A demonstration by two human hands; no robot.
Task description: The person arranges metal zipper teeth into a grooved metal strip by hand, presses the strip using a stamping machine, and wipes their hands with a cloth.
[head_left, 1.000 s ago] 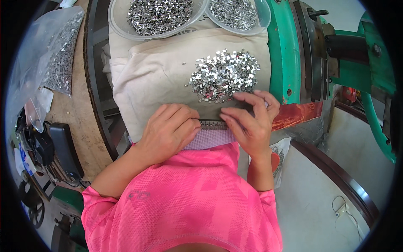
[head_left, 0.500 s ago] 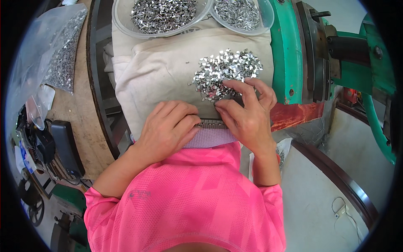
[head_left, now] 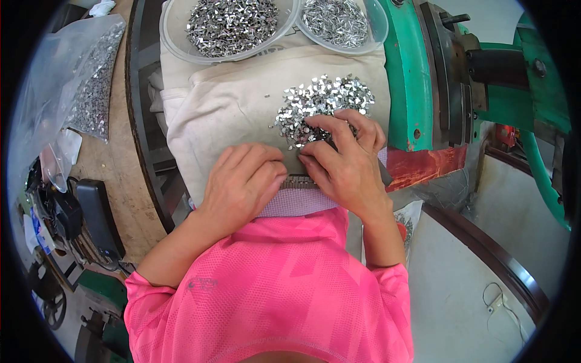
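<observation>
Workshop w/ a big green machine (head_left: 417, 72) standing on the right, and a cream cloth (head_left: 224, 115) lying over the work spot in front of it. On the cloth, a pile of small shiny metal bits (head_left: 321, 103) is sitting a bit right of the middle. Person in a pink shirt (head_left: 272, 284) is leaning over it.

Right hand (head_left: 345, 163) is resting on the near edge of the pile, fingers (head_left: 330, 124) bent and pressing down into the bits, thumb tucked close. Can't tell if it's pinching any bit or just touching them. Left hand (head_left: 242, 181) is lying knuckles up on the cloth just beside the right one, fingers curled under; can't tell if anything is inside. Between the 2 hands, a thin metal strip (head_left: 301, 180) is peeking out at the cloth's near edge.

Up top, 2 clear round bowls are sitting side by side, touching the cloth: left bowl (head_left: 172, 36) and right bowl (head_left: 378, 21), both full of shiny bits. Far left, on a wood bench (head_left: 121, 175), a clear bag (head_left: 72, 78) w/ more bits is lying.
</observation>
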